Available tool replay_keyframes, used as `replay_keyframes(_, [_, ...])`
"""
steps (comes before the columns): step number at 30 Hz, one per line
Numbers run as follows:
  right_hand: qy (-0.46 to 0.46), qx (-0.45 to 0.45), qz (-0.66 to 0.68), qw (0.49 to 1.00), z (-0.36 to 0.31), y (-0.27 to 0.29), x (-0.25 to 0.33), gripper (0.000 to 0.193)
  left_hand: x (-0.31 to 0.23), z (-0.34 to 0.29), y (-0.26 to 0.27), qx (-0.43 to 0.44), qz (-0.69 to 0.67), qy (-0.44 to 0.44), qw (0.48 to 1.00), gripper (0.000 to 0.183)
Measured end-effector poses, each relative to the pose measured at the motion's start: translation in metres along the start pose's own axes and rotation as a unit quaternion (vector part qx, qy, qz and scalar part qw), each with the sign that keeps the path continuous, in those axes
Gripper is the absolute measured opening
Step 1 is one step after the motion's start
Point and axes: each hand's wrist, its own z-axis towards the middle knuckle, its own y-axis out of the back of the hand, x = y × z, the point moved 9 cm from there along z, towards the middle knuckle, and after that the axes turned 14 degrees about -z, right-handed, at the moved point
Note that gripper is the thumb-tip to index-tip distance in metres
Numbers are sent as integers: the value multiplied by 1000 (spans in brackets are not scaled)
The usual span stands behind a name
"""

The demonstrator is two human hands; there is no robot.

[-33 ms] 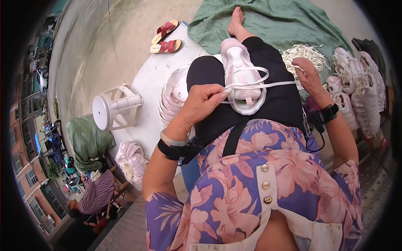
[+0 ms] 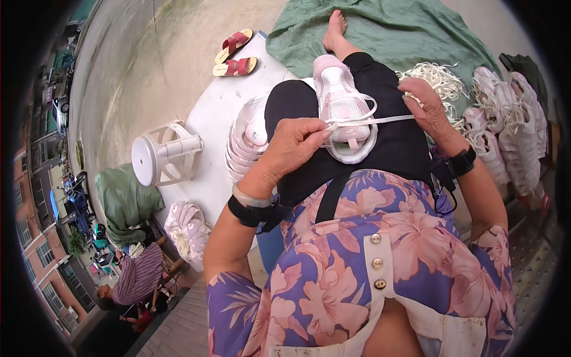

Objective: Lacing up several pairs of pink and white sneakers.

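A pale pink and white sneaker (image 2: 340, 89) rests between my thighs, toe pointing away from me. White shoelace (image 2: 389, 119) runs across its tongue, with a loose loop standing out on the right side. My left hand (image 2: 297, 141) pinches the lace between thumb and forefinger at the left edge of the shoe's opening. Out to the right, my right hand (image 2: 429, 110) grips the other stretch of lace, drawn nearly straight between the two hands. The lace's end inside that hand is hidden by the fingers.
Nested pink-white shoe pieces (image 2: 242, 140) lie beside my left knee. A heap of loose laces (image 2: 437, 80) sits on green cloth (image 2: 392, 30) by my right knee. Bundled sneakers (image 2: 508, 131) hang at right. Leftward are a white stool (image 2: 166, 152), red sandals (image 2: 236, 65) and a seated person (image 2: 138, 276).
My right hand has moved slightly left, toward the shoe, and its fingers have curled in. My left hand has shifted a little to the right. The lace loop has drawn slightly smaller.
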Motion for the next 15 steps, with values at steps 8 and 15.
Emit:
replay_keyframes(8, [17,138,233,962,18,-24,102,13,-35,22,-34,4,30,-64,998,11])
replay_keyframes(15, [-66,120,130,982,5,5,40,12,5,8,-16,10,-18,51,999,13])
